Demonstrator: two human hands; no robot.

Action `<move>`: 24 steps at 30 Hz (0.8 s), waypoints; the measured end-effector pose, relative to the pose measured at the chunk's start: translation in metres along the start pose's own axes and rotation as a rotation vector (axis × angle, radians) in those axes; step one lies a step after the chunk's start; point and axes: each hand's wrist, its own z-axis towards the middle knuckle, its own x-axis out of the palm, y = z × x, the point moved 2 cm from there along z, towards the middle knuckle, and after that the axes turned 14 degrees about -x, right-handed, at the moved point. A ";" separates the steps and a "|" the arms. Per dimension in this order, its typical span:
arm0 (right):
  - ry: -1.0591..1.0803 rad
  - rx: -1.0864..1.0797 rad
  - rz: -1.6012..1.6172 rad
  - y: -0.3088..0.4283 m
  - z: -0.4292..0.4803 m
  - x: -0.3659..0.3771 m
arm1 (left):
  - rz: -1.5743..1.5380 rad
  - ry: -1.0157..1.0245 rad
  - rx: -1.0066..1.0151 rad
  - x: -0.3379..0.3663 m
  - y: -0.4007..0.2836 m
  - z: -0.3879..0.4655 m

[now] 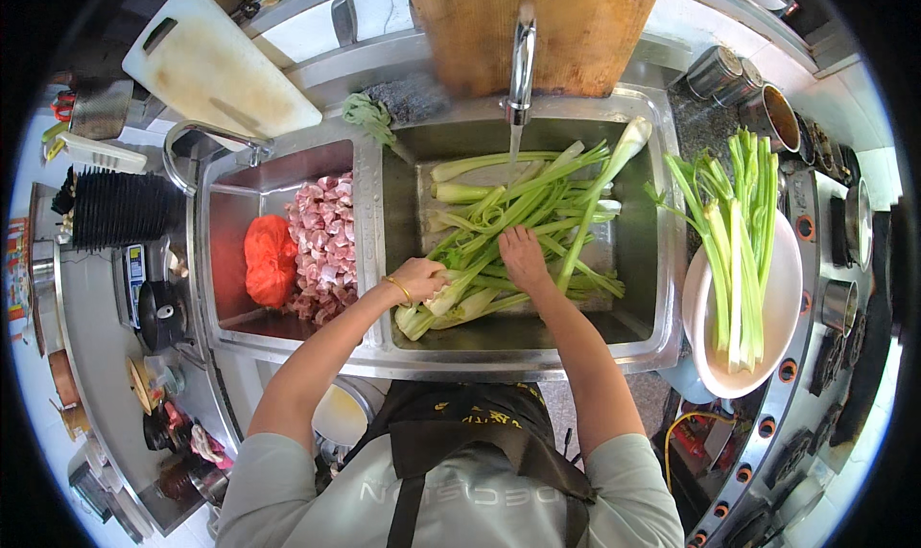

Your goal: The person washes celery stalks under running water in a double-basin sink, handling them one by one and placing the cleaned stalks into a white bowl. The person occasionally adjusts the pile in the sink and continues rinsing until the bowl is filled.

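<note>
Celery stalks (532, 210) lie heaped in the large right basin of a steel double sink (370, 224). Water runs from the chrome faucet (519, 80) onto them. My left hand (423, 280), with a gold bracelet at the wrist, grips the base of a celery bunch (450, 295) at the heap's near left. Over the middle of the heap, my right hand (523, 257) rests on the stalks, its fingers partly hidden among them; its grip cannot be made out. Cut pieces of raw meat (324, 239) and a red plastic bag (270, 260) fill part of the left basin.
Right of the sink, an oval white basin (781, 282) holds more celery. A wooden board (460, 37) leans behind the faucet, a white cutting board (216, 73) at the back left. A second faucet (173, 160) arches by the left basin. Metal containers (770, 116) stand at the back right.
</note>
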 end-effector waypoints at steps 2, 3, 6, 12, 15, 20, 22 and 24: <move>-0.096 -0.124 0.045 0.007 0.004 0.002 | -0.315 0.171 0.049 -0.006 0.000 -0.005; -0.160 -0.196 0.063 0.010 0.005 0.001 | -0.470 0.257 0.001 -0.010 0.001 -0.010; 0.123 -0.235 0.170 0.013 0.011 -0.007 | -0.656 0.027 0.082 -0.042 0.003 -0.033; -0.247 -0.305 0.503 0.014 0.042 -0.085 | -0.917 -0.659 0.244 -0.085 0.020 -0.126; -0.306 -0.315 0.875 0.026 0.063 -0.123 | -0.929 -0.669 0.085 -0.067 0.014 -0.138; -0.211 -0.236 1.182 0.062 0.094 -0.163 | -1.164 -0.379 0.162 -0.028 -0.012 -0.097; -0.210 -0.086 1.277 0.075 0.105 -0.170 | -1.241 -0.433 0.199 -0.021 -0.015 -0.083; -0.288 -0.081 1.332 0.086 0.116 -0.176 | -1.271 -0.520 0.281 -0.021 -0.017 -0.078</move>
